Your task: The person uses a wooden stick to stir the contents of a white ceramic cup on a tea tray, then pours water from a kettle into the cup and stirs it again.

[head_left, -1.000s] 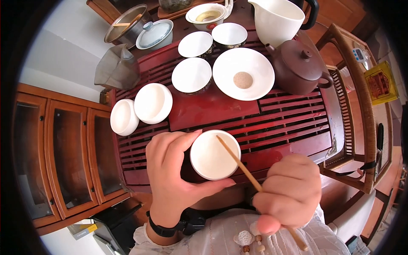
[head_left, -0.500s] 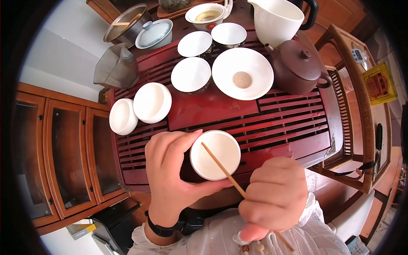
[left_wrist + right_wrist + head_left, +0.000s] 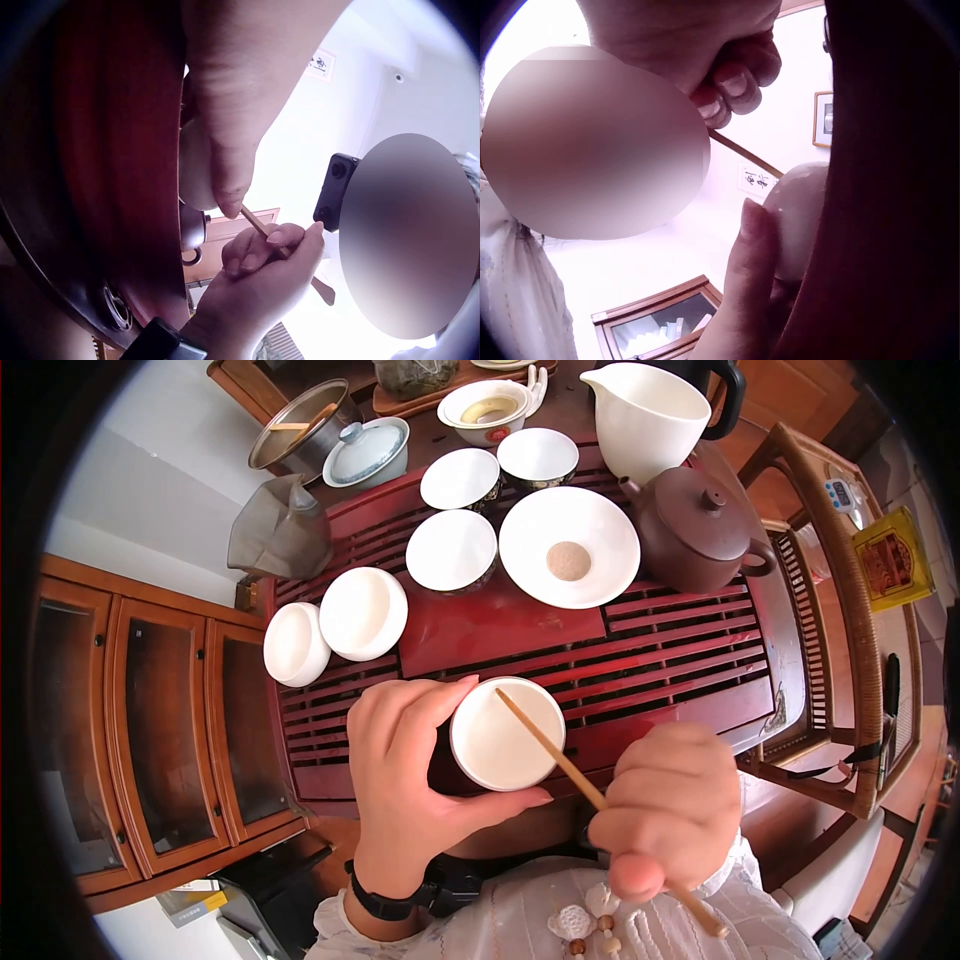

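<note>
A small white cup (image 3: 507,745) stands at the near edge of the red tea tray (image 3: 500,615). My left hand (image 3: 400,765) holds it from the left, fingers on its far side and thumb along its near side. Curled round a thin wooden stick (image 3: 560,758), my right hand (image 3: 672,800) is low and to the right of the cup. The stick's thin tip lies over the cup's inside, close to the far wall. In the left wrist view, the other end of the stick (image 3: 324,292) flares flat beyond the right hand. Nothing shows in the cup.
Two white cups (image 3: 363,614) sit on the left of the tray. Behind are several dark-patterned cups (image 3: 452,550), a wide white bowl (image 3: 600,580) with a brown round base, a brown teapot (image 3: 690,530), a white pitcher (image 3: 652,422) and a grey pitcher (image 3: 280,528).
The stick's tip swung left across the cup, then back a little to the right, with the right hand moving the same way. The left hand and cup stay together.
</note>
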`<state>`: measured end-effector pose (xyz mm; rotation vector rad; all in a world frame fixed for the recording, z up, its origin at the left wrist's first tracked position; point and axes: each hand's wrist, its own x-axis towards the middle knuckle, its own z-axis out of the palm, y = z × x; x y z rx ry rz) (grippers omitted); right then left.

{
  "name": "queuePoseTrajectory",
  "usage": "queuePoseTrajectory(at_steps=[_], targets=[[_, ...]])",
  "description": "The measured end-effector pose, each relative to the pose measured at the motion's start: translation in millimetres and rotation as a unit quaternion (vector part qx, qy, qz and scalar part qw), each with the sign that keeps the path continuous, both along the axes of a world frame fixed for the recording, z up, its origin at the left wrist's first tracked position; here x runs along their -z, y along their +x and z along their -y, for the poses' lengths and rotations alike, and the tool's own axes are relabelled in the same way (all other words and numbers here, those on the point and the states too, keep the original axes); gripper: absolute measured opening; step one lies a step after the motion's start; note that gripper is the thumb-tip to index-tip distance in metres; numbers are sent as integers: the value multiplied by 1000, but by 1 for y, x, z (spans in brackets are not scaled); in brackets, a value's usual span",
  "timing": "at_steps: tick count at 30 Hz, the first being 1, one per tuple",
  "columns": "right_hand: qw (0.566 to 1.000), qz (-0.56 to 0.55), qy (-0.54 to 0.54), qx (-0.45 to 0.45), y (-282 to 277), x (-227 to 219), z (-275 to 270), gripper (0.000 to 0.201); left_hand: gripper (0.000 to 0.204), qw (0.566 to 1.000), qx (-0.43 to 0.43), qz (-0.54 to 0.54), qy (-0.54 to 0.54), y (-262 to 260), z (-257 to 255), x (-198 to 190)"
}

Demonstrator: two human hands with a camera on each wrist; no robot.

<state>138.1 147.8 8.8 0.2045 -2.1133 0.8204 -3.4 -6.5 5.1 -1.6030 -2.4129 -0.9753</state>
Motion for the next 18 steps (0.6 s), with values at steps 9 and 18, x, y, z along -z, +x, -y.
queuePoseTrajectory(at_steps=[9, 18], targets=[[1000, -12, -2, -1, 0, 1, 3, 31, 79, 1000, -7, 5, 15, 1, -2, -1], [999, -29, -11, 9, 0, 7, -2, 35, 79, 1000, -11, 2, 9, -1, -1, 0]])
